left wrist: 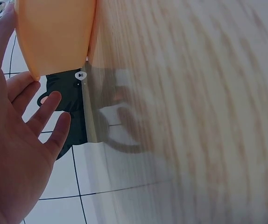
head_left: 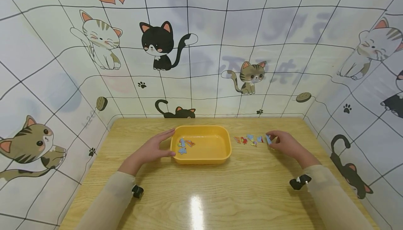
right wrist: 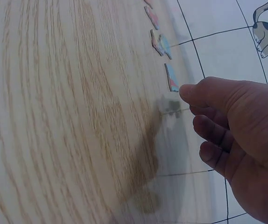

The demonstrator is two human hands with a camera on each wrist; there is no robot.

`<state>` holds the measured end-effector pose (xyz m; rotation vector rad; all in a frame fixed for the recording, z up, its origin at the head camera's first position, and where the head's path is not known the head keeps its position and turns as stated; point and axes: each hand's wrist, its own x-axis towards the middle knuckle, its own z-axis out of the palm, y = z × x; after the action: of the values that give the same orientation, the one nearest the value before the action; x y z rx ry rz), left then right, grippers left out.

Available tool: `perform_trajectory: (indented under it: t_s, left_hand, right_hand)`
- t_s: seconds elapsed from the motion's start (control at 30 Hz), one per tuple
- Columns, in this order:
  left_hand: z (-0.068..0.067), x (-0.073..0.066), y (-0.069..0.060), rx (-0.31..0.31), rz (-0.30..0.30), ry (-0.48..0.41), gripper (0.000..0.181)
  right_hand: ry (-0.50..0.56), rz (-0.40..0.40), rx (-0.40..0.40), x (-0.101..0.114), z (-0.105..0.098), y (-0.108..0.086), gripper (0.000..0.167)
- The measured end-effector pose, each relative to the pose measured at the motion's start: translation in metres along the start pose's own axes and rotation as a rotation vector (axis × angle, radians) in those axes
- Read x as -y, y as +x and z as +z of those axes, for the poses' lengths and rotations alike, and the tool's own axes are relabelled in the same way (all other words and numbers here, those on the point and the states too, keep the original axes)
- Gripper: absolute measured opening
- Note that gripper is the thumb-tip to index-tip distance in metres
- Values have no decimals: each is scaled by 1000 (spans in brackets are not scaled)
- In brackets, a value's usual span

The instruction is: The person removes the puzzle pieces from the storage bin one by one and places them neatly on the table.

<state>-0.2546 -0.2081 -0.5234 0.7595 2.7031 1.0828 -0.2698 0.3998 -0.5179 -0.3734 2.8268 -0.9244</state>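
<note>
A yellow plastic tray (head_left: 202,160) stands on the table with several small puzzle pieces lying at its left end, among them a blue one (head_left: 182,150). My left hand (head_left: 154,149) touches the tray's left side, thumb at the near corner and fingers toward the far one; in the left wrist view the other fingers are spread loosely beside the tray (left wrist: 54,37). Right of the tray, my right hand (head_left: 283,144) pinches a blue puzzle piece (head_left: 268,139) tilted up. The thumb hides that piece in the right wrist view. Next to the thumb lies a blue-and-red piece (right wrist: 171,78).
A row of loose pieces, including a red one (head_left: 244,140) and an orange one (head_left: 237,139), runs between the tray and my right hand. The wooden table (head_left: 220,191) ends at a white cloth backdrop (head_left: 207,65) printed with cats.
</note>
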Motion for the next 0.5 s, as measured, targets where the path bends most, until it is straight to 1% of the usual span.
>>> perform_trajectory:
  t_s: [0.13,0.27,0.43,0.5]
  left_hand:
    - [0,-1,0,1,-2,3,100]
    - [0,-2,0,1,-5,4,100]
    - [0,-2,-1,2,-9,1,99]
    - [0,-2,-1,2,-7,2,99]
  right_hand:
    - [-18,14,5,-2,0,2,53]
    - [-2,18,22,-4,-1,3,53]
    - [1,19,50,-7,-2,7,51]
    - [1,7,62,-9,-3,8,51]
